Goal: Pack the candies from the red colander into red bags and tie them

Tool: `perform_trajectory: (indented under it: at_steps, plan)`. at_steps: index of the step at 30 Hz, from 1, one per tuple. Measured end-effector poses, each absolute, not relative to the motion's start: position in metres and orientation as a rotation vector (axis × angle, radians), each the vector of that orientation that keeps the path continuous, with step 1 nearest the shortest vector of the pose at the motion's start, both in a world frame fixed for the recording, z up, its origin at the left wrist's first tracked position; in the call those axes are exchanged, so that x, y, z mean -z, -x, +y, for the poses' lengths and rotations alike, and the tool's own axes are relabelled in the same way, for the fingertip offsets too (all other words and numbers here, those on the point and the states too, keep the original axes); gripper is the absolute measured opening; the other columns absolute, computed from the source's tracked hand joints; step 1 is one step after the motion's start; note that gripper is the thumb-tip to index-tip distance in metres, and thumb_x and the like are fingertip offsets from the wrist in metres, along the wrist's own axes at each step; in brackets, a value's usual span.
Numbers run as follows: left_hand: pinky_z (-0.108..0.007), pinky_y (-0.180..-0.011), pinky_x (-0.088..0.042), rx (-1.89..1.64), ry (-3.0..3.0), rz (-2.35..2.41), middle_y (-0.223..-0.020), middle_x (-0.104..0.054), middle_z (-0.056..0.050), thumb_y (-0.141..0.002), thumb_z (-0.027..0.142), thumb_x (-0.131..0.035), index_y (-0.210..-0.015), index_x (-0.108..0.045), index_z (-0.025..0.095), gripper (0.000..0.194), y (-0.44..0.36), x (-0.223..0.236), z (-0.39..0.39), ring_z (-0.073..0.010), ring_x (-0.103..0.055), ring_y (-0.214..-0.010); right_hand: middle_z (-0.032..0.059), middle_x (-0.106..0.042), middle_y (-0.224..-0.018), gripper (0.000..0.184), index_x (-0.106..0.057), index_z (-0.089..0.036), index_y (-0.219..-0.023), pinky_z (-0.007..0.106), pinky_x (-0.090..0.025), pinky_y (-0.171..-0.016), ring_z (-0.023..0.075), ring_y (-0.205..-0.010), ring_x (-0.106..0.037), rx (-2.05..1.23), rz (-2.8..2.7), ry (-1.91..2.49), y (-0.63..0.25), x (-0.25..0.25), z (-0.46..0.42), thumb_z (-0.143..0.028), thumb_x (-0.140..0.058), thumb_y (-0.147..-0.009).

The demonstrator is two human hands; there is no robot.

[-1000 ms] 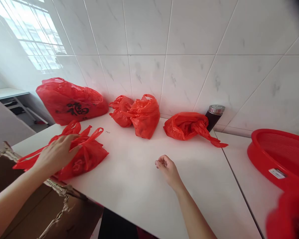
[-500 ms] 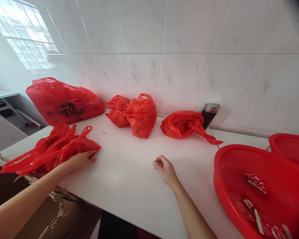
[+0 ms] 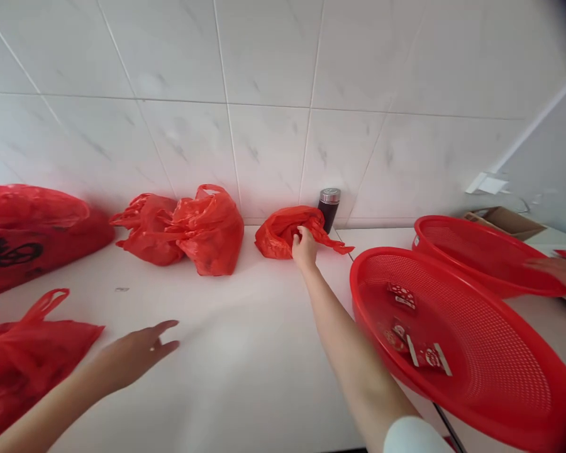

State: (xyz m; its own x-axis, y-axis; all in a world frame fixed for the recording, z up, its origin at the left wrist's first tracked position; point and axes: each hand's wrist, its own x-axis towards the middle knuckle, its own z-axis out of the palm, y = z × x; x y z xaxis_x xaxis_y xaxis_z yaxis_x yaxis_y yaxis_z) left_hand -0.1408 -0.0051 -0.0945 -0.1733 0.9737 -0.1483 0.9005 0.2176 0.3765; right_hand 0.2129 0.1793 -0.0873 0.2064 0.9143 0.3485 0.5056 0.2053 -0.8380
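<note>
My right hand (image 3: 304, 246) reaches out to a crumpled red plastic bag (image 3: 277, 233) by the wall; its bent fingers close on the edge of the bag's opening. What lies inside that bag is hidden. Above the white table hangs my left hand (image 3: 134, 353), thumb and fingers apart, with nothing in it. Left of it lies a pile of red plastic bags (image 3: 33, 352) with loop handles. Two full red bags (image 3: 212, 233) stand against the wall, their tops gathered.
A black thermos (image 3: 329, 211) stands behind the right-hand bag. A red mesh basket (image 3: 490, 340) at the right holds several small red packets (image 3: 427, 355). Behind it, another person's hand (image 3: 556, 270) is over a second red basket (image 3: 471, 251). A large printed red bag (image 3: 51, 233) sits far left.
The view has turned right. My left hand has left the pile of bags and opened. My right hand has gone forward to the bag beside the thermos.
</note>
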Motion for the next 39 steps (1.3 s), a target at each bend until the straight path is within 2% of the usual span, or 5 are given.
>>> perform_trajectory:
  at_steps: [5,13,24,33,39]
  plan:
    - [-0.04,-0.087,-0.048,-0.186,-2.166,1.857,-0.131,-0.058,-0.01,-0.087,0.053,-0.042,-0.141,-0.045,0.031,0.058,0.051,0.073,0.028,-0.0297,-0.059,-0.112,0.0097,-0.069,-0.084,0.021,-0.068,-0.02,-0.084,0.036,-0.043,-0.079,0.0277,-0.089,-0.063,-0.587,-1.658,1.559,-0.196,0.096,0.181,-0.02,-0.077,-0.065]
    - [-0.063,-0.112,-0.013,-0.519,-2.731,1.713,-0.16,-0.022,-0.004,-0.091,0.035,-0.05,-0.142,-0.044,0.034,0.052,-0.043,0.115,0.101,-0.0379,-0.01,-0.145,0.014,-0.061,-0.113,0.026,-0.064,-0.019,-0.101,0.044,-0.037,-0.094,0.0301,-0.113,-0.051,-0.39,-1.644,1.66,-0.223,0.112,0.134,-0.014,-0.063,-0.075]
    - [-0.066,-0.1,-0.029,-0.619,-2.387,1.688,-0.148,-0.044,-0.015,-0.087,0.018,-0.048,-0.123,-0.063,0.02,0.04,-0.099,0.108,0.177,-0.0436,-0.037,-0.132,0.0021,-0.064,-0.095,0.012,-0.052,-0.022,-0.1,0.026,-0.05,-0.076,0.0141,-0.085,-0.061,-0.688,-1.239,1.168,-0.235,0.095,0.057,-0.025,-0.045,-0.091]
    - [-0.032,-0.077,-0.055,-1.025,-1.714,1.358,-0.132,-0.058,-0.012,-0.089,0.048,-0.05,-0.138,-0.042,0.025,0.055,-0.093,0.089,0.012,-0.0235,-0.064,-0.106,0.0017,-0.06,-0.088,0.02,-0.05,-0.022,-0.096,0.027,-0.049,-0.067,0.015,-0.076,-0.058,-0.891,-0.93,0.945,-0.224,0.095,0.045,-0.041,-0.052,-0.09]
    - [-0.034,-0.084,-0.05,-1.026,-1.323,1.394,-0.09,-0.07,-0.007,-0.082,0.052,-0.058,-0.087,-0.07,0.018,0.036,-0.042,0.109,-0.026,-0.0244,-0.064,-0.09,-0.0003,-0.058,-0.083,0.016,-0.051,-0.022,-0.092,0.026,-0.046,-0.072,0.0139,-0.076,-0.056,-0.742,-1.128,1.114,-0.22,0.105,0.042,-0.038,-0.051,-0.089]
